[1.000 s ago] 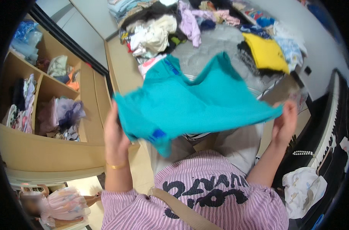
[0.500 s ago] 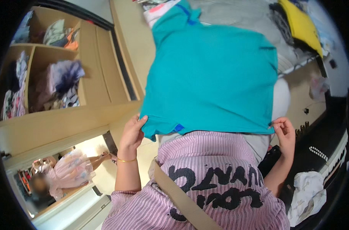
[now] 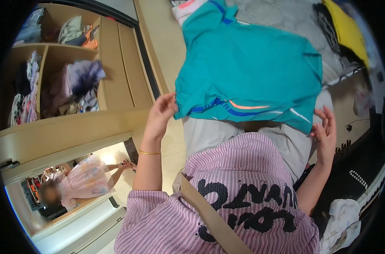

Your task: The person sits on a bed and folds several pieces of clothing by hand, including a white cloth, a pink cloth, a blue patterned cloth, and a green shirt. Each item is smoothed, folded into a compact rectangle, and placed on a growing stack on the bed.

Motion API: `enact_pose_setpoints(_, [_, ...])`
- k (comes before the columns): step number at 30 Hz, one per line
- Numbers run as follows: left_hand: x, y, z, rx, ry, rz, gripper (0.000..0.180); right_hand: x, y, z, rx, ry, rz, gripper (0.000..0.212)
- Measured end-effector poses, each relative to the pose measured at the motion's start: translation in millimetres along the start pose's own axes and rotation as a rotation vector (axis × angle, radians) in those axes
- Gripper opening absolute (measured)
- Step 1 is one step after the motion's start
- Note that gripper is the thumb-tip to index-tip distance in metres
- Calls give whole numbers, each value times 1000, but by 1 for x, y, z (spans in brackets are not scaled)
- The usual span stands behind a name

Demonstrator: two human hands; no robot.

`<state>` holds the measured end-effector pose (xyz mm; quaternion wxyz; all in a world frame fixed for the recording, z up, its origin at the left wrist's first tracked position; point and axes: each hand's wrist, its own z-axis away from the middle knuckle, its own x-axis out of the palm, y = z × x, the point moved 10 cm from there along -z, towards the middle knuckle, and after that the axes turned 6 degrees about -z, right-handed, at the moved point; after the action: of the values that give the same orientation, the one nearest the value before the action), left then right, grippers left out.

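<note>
A teal short-sleeved shirt (image 3: 251, 72) lies spread over my lap and the edge of the grey bed. Its lower part is turned up, with blue, orange and white stripes along it. At the shirt's left lower corner is my left hand (image 3: 162, 111), fingers loosely bent and their tips against the cloth edge. My right hand (image 3: 325, 129) is by the right lower corner, fingers spread, the thumb side close to the fabric. A pink and white cloth (image 3: 188, 12) shows beyond the shirt's left sleeve.
Wooden shelves (image 3: 70, 45) with folded clothes stand at the left. Below them, a person in a pale pink dress (image 3: 84, 180) appears sideways. A yellow garment (image 3: 347, 31) rests on the grey bedding (image 3: 268, 17). At the right are a black surface with a beaded strand (image 3: 358, 178) and a white cloth (image 3: 342, 222).
The shirt's lower edge has been turned up, bringing the stripes into sight. Both hands have moved farther from my body, and my right fingers have spread from their pinch.
</note>
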<state>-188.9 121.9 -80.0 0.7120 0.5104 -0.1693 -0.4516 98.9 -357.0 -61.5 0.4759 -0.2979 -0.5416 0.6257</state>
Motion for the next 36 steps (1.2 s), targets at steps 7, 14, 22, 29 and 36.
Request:
enact_pose_setpoints(7, [50, 76, 23, 611, 2, -700, 55, 3, 7, 5, -39, -10, 85, 66])
enact_pose_setpoints(14, [26, 70, -10, 600, -4, -463, 13, 4, 11, -8, 42, -73, 137, 59])
enact_pose_setpoints(22, [5, 6, -46, -117, -119, 296, 48, 1, 1, -15, -48, 58, 126, 58])
enact_pose_setpoints(29, [6, -3, -15, 68, -134, -147, 26, 24, -15, 3, -51, -48, 431, 49])
enact_pose_setpoints(36, [-14, 4, -2, 95, -106, -11, 18, -10, -47, 13, -260, -72, -82, 38])
